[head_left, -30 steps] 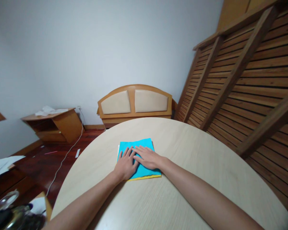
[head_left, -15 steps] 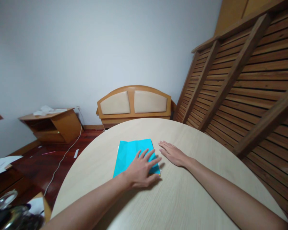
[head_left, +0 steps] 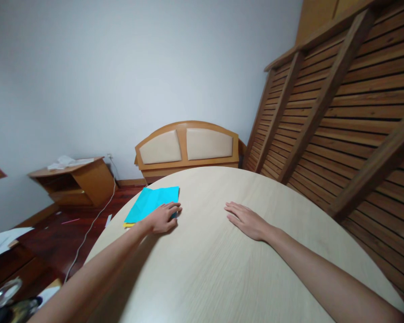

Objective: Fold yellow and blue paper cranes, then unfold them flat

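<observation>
A creased sheet of bright blue paper lies on the left part of the round pale wooden table. Yellow and white paper edges peek out beneath it at its near left corner. My left hand rests on the sheet's near right corner, fingers bent slightly over the right edge and the thumb apart from them, not gripping it. To the right, my right hand lies flat on the bare tabletop with its fingers stretched out, holding nothing.
Beyond the table stands a padded headboard against the wall. A slatted wooden frame leans on the right. At the left are a low cabinet with white stuff on top, a white cable on the floor, and a partly visible glass-lidded object.
The blue paper and the sheets under it have slid left and slightly away, together with my left hand. Its spread fingers have drawn closer together. My right hand stays on the table.
</observation>
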The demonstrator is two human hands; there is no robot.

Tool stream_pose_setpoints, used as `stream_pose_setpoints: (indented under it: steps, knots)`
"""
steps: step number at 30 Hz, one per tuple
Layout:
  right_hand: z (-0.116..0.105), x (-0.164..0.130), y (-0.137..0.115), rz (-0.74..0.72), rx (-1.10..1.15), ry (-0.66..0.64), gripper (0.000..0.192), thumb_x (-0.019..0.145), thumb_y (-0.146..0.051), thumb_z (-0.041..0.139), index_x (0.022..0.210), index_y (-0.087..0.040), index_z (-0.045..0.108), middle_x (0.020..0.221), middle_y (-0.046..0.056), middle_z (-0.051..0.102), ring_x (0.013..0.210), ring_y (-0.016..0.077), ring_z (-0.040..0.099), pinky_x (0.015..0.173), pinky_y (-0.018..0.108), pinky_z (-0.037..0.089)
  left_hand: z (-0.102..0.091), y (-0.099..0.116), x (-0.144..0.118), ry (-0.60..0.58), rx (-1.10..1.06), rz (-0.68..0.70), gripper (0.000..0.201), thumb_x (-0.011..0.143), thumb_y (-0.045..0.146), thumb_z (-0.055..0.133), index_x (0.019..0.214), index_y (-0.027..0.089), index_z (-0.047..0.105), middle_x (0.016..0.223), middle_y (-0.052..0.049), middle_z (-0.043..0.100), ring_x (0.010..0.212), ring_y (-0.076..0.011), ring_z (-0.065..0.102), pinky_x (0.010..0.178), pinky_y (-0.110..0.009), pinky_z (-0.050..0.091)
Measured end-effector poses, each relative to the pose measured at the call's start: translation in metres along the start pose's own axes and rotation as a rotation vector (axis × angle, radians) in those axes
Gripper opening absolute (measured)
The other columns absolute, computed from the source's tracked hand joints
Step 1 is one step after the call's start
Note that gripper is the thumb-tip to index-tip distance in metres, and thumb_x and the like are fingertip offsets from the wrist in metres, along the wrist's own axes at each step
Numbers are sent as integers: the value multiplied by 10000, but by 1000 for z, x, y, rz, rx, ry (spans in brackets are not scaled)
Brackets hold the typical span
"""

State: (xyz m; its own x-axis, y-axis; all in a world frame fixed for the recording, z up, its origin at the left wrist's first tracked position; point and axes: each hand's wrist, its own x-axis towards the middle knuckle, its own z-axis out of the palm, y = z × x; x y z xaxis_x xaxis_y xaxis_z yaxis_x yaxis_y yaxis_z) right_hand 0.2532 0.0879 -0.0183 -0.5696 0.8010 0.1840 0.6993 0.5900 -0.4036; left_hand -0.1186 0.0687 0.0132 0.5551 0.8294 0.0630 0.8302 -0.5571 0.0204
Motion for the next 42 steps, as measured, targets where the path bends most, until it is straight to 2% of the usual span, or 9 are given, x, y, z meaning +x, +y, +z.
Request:
stream_pose_setpoints:
  steps: [3, 6, 9, 12, 14, 16, 19, 21, 42]
  knots:
    - [-1, -1, -1, 14, -18, -5, 629, 1005, -588, 268, 1406, -184, 536, 1542, 96, 430, 1453, 267, 332, 1207, 451, 223, -4, -23, -3, 17, -16, -66, 409, 820, 240, 529, 1211, 154, 615, 1378, -145, 556, 1216, -296, 570, 1053, -427, 460]
    - [-5, 0, -3, 4, -50, -13, 586, 1005, -570, 301, 1400, -203, 530, 1543, 98, 425, 1452, 281, 321, 1202, 466, 205, -6, -19, 4, 71, 19, -95, 297, 877, 299, 494, 1092, 167, 649, 1207, -133, 640, 1131, -295, 597, 1031, -464, 461]
    - [-10, 10, -9, -30, -89, -21, 478, 985, -506, 408, 1312, -203, 580, 1425, 118, 540, 1338, 278, 460, 1137, 434, 312, -1, 10, 24, 141, 25, -41, 292, 932, 322, 454, 1101, 171, 640, 1203, -137, 645, 1219, -301, 539, 1097, -485, 396]
    - [-6, 26, -16, 83, -128, 46, 412, 974, -433, 434, 1237, -172, 615, 1292, 142, 618, 1208, 273, 552, 1055, 417, 388, 14, 52, 49, 184, -56, 6, 347, 944, 326, 468, 1238, 190, 593, 1339, -123, 595, 1299, -264, 495, 1156, -433, 349]
    - [4, 34, -20, 151, -128, 136, 434, 978, -409, 411, 1296, -171, 585, 1369, 137, 575, 1287, 265, 498, 1111, 421, 328, 25, 75, 61, 214, -120, -73, 399, 971, 337, 428, 1307, 173, 566, 1432, -130, 533, 1346, -277, 464, 1156, -455, 351]
    - [13, 36, -23, 168, -121, 103, 501, 963, -454, 429, 1366, -179, 543, 1480, 129, 489, 1392, 282, 397, 1166, 463, 242, 33, 88, 65, 208, -159, -118, 423, 975, 346, 432, 1323, 148, 570, 1470, -140, 501, 1381, -298, 431, 1166, -473, 336]
    - [22, 29, -27, 100, -95, 8, 591, 960, -520, 411, 1447, -193, 476, 1572, 101, 377, 1475, 281, 269, 1202, 475, 163, 37, 86, 58, 193, -208, -128, 430, 978, 337, 437, 1343, 152, 570, 1486, -132, 489, 1407, -283, 407, 1175, -462, 327]
    - [21, 22, -29, 58, -78, -31, 611, 962, -541, 396, 1471, -209, 453, 1588, 82, 351, 1488, 271, 244, 1210, 465, 148, 37, 81, 51, 181, -223, -102, 436, 979, 328, 441, 1362, 155, 560, 1498, -130, 476, 1416, -272, 396, 1179, -455, 321]
    - [17, 18, -34, 53, -76, -53, 632, 957, -567, 390, 1480, -217, 449, 1593, 87, 337, 1489, 288, 239, 1206, 505, 140, 35, 79, 44, 157, -207, -81, 434, 988, 320, 425, 1378, 172, 546, 1509, -137, 457, 1428, -294, 373, 1169, -500, 325]
